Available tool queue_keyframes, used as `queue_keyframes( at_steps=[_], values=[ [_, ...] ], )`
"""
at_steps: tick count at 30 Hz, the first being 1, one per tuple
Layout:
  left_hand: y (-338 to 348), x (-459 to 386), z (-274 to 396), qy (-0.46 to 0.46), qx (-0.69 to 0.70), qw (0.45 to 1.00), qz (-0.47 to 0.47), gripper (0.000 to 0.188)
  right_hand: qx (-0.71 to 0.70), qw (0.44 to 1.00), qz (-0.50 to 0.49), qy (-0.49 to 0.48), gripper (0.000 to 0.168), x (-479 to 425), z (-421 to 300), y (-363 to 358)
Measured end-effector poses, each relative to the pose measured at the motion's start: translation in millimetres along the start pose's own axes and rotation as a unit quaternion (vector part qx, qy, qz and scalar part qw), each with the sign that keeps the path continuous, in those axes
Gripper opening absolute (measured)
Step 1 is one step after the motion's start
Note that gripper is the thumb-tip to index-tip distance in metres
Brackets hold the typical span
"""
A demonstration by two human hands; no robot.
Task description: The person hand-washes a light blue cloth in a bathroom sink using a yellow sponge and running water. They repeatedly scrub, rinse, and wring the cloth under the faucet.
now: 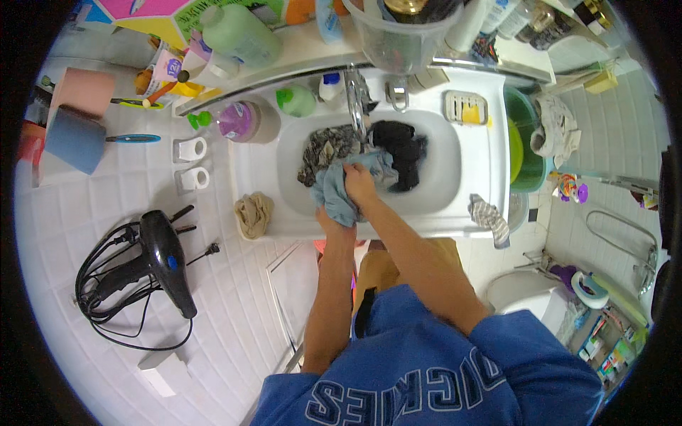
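Observation:
A light blue cloth (pixel 335 194) is bunched between my hands over the front of the white sink (pixel 442 181). My left hand (pixel 335 223) grips its lower end near the sink's front rim, with the fingers partly hidden under the fabric. On the cloth's right side, my right hand (pixel 359 183) is closed around a fold. Part of the cloth trails towards the tap (pixel 356 101). Behind it in the basin lie a dark patterned garment (pixel 327 146) on the left and a black garment (pixel 399 152) on the right, both looking wet.
A beige cloth (pixel 254 214) lies on the sink's front left corner; a striped cloth (pixel 488 215) hangs over the right one. Bottles, including a purple soap bottle (pixel 240 122), line the left and back, and a soap dish (pixel 465 107) sits right. A hair dryer (pixel 162 261) hangs on the left wall.

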State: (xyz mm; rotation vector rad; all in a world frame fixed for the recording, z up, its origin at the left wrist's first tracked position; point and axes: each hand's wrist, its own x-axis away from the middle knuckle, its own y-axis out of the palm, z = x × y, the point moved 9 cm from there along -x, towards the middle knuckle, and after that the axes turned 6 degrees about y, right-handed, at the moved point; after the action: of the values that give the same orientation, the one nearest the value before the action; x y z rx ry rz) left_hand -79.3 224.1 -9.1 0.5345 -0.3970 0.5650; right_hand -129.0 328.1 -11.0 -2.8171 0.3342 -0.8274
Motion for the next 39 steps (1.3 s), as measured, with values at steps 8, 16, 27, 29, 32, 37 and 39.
queue_keyframes(
  at_steps=[8,16,27,29,32,37,39],
  values=[
    [37,8,-15,-0.114,0.215,0.964,-0.104,0.045,0.01,0.999,-0.026,0.031,0.034,-20,44,-3],
    [48,-7,-6,-0.011,0.085,0.98,-0.181,0.031,-0.381,0.833,-0.172,0.363,0.033,20,47,4],
    [-48,-46,51,0.09,-0.049,0.994,0.029,0.037,-0.458,0.823,-0.215,0.259,0.027,-2,29,-67],
    [-67,-56,29,0.025,0.02,0.997,0.068,0.038,-0.489,0.795,-0.217,0.284,0.026,1,18,-71],
    [-76,-57,-22,-0.1,0.071,0.99,0.073,0.035,-0.517,0.783,-0.211,0.275,0.022,14,-1,-59],
    [-9,-24,-83,-0.233,0.132,0.959,-0.093,0.031,-0.05,0.968,-0.004,-0.246,0.01,71,-45,-26],
    [7,-13,-84,-0.22,0.13,0.961,-0.102,0.031,0.093,0.946,0.114,-0.291,0.011,84,-70,-32]
  ],
)
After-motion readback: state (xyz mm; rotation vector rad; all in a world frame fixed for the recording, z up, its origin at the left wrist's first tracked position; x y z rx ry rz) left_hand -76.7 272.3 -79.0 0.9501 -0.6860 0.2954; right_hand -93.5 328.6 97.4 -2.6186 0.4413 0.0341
